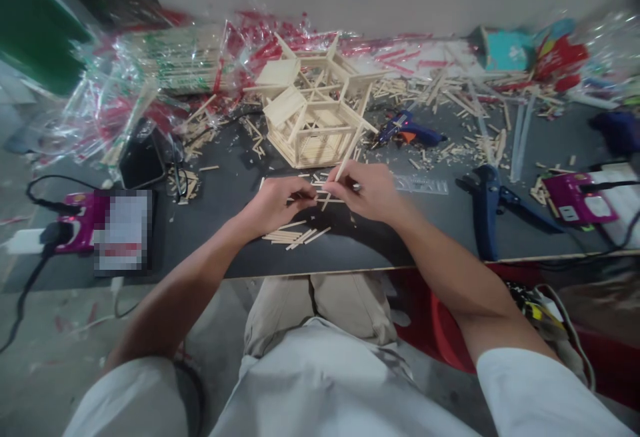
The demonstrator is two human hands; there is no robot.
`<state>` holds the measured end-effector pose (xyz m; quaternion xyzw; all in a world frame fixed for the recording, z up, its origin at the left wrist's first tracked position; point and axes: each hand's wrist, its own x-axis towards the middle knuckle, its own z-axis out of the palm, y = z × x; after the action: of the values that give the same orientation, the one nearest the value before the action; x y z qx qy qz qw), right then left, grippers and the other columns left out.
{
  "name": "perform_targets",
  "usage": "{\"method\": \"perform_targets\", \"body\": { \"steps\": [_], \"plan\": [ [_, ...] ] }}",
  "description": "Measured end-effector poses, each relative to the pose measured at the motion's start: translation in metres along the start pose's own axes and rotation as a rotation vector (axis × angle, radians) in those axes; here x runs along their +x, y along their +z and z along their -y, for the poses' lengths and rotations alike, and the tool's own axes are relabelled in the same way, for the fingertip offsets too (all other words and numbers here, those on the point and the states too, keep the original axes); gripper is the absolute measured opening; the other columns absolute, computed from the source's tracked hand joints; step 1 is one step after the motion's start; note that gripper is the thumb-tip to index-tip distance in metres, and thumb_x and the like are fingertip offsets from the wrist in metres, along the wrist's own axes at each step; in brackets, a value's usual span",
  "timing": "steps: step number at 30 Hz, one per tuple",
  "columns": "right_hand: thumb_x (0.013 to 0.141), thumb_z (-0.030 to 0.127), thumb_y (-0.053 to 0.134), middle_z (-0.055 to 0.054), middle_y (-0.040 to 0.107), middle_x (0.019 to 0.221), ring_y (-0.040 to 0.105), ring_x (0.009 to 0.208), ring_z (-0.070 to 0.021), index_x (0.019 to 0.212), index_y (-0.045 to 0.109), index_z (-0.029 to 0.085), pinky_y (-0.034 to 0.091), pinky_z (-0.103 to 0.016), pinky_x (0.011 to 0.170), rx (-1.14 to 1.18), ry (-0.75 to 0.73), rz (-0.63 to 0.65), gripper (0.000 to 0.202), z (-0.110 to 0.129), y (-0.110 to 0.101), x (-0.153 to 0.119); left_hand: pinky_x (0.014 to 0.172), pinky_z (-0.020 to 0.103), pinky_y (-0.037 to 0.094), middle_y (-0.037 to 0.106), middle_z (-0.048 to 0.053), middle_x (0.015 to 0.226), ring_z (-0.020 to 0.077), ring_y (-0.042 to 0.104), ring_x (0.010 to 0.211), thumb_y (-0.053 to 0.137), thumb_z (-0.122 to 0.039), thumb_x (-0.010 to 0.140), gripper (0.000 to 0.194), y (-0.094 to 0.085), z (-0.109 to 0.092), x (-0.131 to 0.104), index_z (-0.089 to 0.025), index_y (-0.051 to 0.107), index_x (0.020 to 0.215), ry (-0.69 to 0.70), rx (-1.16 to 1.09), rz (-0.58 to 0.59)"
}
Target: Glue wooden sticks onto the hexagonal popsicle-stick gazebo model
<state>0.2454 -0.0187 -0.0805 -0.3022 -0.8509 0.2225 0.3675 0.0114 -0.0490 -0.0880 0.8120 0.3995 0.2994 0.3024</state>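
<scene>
In the head view, my right hand [370, 192] pinches a thin wooden stick [350, 154] that slants up from between thumb and fingers. My left hand [275, 205] faces it, thumb and fingertips drawn together beside short sticks on the table; what they grip is too small to make out. Just beyond both hands stands a pale model structure [320, 137] of wooden sticks, with open cells and slatted flaps. A pile of cut sticks [290, 236] lies close to my left wrist. Past my right hand is a clear ruler [423, 185].
A blue glue gun [413, 129] lies right of the structure, and a blue cutter [487, 210] farther right. Purple power strips [575, 200] with cables sit at both sides. A phone [125, 230] lies left. Plastic bags and stick scraps line the back.
</scene>
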Motion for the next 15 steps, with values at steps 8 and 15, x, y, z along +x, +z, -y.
{"method": "perform_targets", "body": {
  "steps": [8,15],
  "plan": [
    [0.107,0.067,0.049,-0.002,0.071,0.076,0.060,0.065,-0.0134,0.084,0.064,0.022,0.045,-0.026,0.065,0.048,-0.029,-0.021,0.053,0.000,0.005,0.001,0.073,0.021,0.053,0.079,0.002,0.085,0.0129,0.072,0.074,0.067,-0.017,0.094,0.008,0.007,0.000,0.000,-0.017,0.075,0.097,-0.030,0.042,-0.061],
    [0.108,0.061,0.049,-0.002,0.067,0.074,0.061,0.068,-0.0154,0.089,0.064,0.021,0.044,-0.027,0.067,0.082,-0.016,0.109,0.047,-0.001,0.011,0.004,0.083,0.023,0.057,0.082,0.003,0.097,0.0173,0.079,0.089,0.068,-0.025,0.097,0.015,0.010,-0.001,0.000,-0.019,0.069,0.110,-0.140,0.107,-0.066]
  ]
}}
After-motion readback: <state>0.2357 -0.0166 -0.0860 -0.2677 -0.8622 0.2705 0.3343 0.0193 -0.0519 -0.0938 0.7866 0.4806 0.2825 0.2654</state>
